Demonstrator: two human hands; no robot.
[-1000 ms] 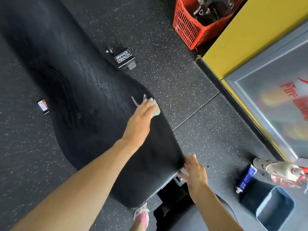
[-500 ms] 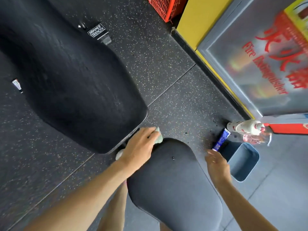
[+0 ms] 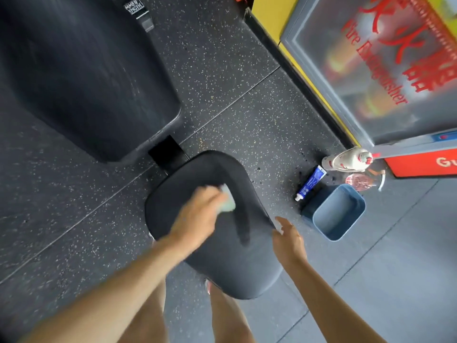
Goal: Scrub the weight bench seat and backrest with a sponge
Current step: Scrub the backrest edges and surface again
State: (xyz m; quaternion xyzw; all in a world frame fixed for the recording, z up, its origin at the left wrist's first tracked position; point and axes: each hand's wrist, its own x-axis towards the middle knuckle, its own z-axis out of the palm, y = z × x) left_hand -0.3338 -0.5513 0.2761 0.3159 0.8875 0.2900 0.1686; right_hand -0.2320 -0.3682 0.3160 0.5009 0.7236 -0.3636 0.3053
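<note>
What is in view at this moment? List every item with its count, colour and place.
backrest: 1, black, upper left
seat: 1, black, centre
sponge: 1, pale green, on the seat
tube: 1, blue and white, lying on the floor right of the seat
bin: 1, blue-grey, on the floor beside the tube
white bottle: 1, white with red, lying by the cabinet
pink bottle: 1, clear pink, between white bottle and bin
cabinet: 1, grey with red lettering, upper right
floor: 1, dark speckled
left hand: 1, holds the sponge on the seat, blurred
right hand: 1, fingers relaxed, at the seat's right edge
</note>
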